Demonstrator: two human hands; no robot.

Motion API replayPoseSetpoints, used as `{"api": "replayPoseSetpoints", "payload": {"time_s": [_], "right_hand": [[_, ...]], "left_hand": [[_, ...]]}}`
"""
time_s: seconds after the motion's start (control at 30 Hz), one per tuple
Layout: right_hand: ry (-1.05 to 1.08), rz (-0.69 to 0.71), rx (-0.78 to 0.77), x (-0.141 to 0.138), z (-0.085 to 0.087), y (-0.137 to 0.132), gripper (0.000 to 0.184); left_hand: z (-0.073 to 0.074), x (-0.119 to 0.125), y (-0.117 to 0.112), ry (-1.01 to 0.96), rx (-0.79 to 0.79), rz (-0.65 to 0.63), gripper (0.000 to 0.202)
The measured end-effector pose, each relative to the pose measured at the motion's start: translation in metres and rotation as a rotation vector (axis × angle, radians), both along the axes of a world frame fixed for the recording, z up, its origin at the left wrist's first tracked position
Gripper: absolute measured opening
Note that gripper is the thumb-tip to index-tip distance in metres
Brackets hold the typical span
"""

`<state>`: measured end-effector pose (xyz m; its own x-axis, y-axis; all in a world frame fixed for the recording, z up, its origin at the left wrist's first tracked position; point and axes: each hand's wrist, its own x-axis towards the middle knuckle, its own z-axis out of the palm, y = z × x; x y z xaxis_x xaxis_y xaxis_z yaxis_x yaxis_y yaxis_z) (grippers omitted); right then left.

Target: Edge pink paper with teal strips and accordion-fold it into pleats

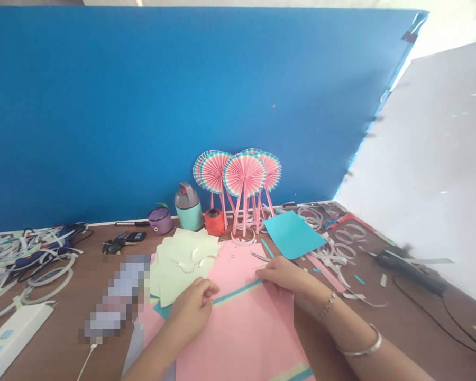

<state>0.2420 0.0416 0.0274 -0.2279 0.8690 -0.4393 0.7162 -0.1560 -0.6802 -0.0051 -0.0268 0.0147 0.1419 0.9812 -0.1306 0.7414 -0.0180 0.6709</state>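
Note:
A pink paper sheet [241, 333] lies in front of me, with a teal and cream strip along its far edge and another at its near right corner. At the left end of the far strip, my left hand [192, 307] is closed with curled fingers on the sheet's edge. My right hand [277, 272] pinches the opposite end of that edge. Scissor blades [261, 256] poke out beside the right hand; their handles are hidden, so whether it also holds them is unclear. More pink paper [238, 259] lies beyond the strip.
Cream sheets [186, 238] lie left, a teal sheet [293, 235] right. Folded paper fans [245, 174] stand against the blue partition [162, 106], near a mint bottle [189, 209] and purple pot [159, 220]. Tape rings [343, 248], a black tool [412, 270] and a power strip [18, 338] flank them.

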Motion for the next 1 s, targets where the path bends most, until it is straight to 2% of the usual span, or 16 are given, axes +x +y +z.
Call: {"api": "replayPoseSetpoints", "payload": {"time_s": [0.17,0.33,0.43,0.6,0.7,0.8,0.87,1.0], "right_hand": [[0.063,0.028,-0.006,-0.001,-0.003,-0.001,0.026],[0.270,0.028,0.014,0.001,0.003,-0.001,0.016],[0.342,0.052,0.025,0.002,0.006,0.000,0.014],[0.331,0.017,0.031,0.007,0.011,0.003,0.017],[0.223,-0.093,0.115,0.018,0.015,0.006,0.021],[-0.059,-0.156,0.294,0.032,0.018,0.008,0.012],[-0.278,-0.118,0.380,0.038,0.017,0.007,0.007],[-0.508,0.061,0.449,0.037,0.011,0.002,0.027]], "left_hand": [[0.001,0.000,0.000,-0.017,-0.007,-0.001,0.032],[0.007,0.002,0.000,-0.032,-0.022,0.007,0.024],[0.011,0.004,0.000,-0.011,-0.041,0.005,0.019],[0.012,0.006,0.000,0.049,-0.054,0.032,0.012],[0.009,0.006,0.001,0.042,-0.044,0.035,0.011],[0.005,0.006,0.002,0.016,-0.014,0.036,0.012],[0.002,0.005,0.004,-0.013,0.004,0.049,0.013],[-0.006,0.001,0.007,-0.110,0.017,0.092,0.013]]}}
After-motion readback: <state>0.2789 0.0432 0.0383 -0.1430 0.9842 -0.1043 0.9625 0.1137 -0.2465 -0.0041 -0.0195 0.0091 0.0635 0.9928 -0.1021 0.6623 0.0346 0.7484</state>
